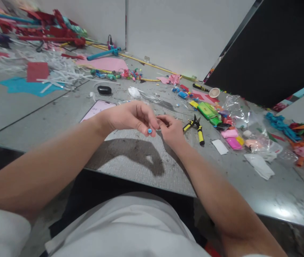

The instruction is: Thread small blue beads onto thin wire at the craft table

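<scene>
Between the thumb and fingertips of my left hand (134, 116) is a small round blue piece (149, 131), too small to tell its exact kind. My right hand (172, 131) is closed beside it, its fingertips pinched near the left fingers; whatever they hold, if anything, is hidden. Both hands are raised over the grey table (130, 151), where the left one casts a dark shadow. Just right of my right hand lie pliers (196, 126) with yellow and black handles. A phone (98, 107) is partly covered by my left wrist.
A black oval case (104, 90) lies behind the phone. On the right are a green packet (207, 110), pink packets (233, 142), clear plastic wrapping (237, 109) and white paper (260, 166). Paper shreds (61, 69) and coloured scraps spread at the back left. A white wall (173, 32) stands behind.
</scene>
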Tool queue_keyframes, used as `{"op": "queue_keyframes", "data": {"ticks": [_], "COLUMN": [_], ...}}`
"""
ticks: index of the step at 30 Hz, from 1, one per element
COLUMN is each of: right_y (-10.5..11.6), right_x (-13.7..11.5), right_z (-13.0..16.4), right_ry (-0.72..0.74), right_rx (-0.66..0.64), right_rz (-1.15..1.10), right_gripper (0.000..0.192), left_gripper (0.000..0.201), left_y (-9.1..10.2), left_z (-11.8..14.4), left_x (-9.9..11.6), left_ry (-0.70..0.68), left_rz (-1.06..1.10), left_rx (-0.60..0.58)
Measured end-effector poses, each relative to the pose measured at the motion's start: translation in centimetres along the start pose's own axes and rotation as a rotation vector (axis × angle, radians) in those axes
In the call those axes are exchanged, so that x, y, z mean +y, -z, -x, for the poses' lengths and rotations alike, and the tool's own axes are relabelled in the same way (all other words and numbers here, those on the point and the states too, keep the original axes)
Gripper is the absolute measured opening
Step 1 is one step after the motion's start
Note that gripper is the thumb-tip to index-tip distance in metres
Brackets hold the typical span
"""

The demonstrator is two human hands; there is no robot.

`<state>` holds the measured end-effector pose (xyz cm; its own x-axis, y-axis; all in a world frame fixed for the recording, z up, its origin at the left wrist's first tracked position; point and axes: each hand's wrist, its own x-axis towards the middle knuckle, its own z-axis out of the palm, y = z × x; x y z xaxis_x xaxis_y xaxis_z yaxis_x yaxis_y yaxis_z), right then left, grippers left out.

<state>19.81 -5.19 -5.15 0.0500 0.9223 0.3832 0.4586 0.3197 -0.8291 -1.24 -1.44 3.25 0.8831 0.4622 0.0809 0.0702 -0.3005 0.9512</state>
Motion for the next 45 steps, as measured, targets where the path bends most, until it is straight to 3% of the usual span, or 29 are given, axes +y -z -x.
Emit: {"op": "queue_keyframes", "data": {"ticks": [8,15,20,30,34,36,40,45], "right_y": [-0.1,-0.1,-0.1,0.2,0.5,0.6,0.7,0.5], "right_x": [0.2,0.1,0.1,-0.5,-0.4,-0.1,0.3,-0.3], "right_z": [-0.1,0.0,0.1,0.3,0.1,-0.1,-0.4,-0.3], "right_ry": [-0.070,-0.065,-0.019,-0.009,-0.011,-0.019,-0.042,0.034], "right_rx": [-0.021,-0.001,-0.012,-0.032,-0.004,-0.002,0.024,0.043], "right_rz": [-0.087,-0.061,-0.015,0.014,0.072,0.061,0.006,0.062], "right_gripper": [0.018,0.013,0.017,0.024,0.031,0.036,0.037,0.038], "left_gripper": [0.050,0.051,0.047,0.045,0.034,0.026,0.014,0.019], "left_y": [0.1,0.2,0.2,0.1,-0.2,-0.2,0.1,0.7], "left_z": [-0.2,-0.1,-0.2,-0.3,-0.9,-1.5,-2.6,-2.8], "left_x": [-0.3,-0.6,-0.8,-0.5,-0.9,-1.7,-3.6,-4.2], "left_ry": [0.032,0.020,0.036,0.015,0.056,0.104,0.170,0.146], "left_rz": [-0.201,-0.166,-0.221,-0.201,-0.187,-0.229,-0.501,-0.628], "left_rx": [0.122,0.093,0.165,0.105,0.005,-0.042,-0.027,0.019]}}
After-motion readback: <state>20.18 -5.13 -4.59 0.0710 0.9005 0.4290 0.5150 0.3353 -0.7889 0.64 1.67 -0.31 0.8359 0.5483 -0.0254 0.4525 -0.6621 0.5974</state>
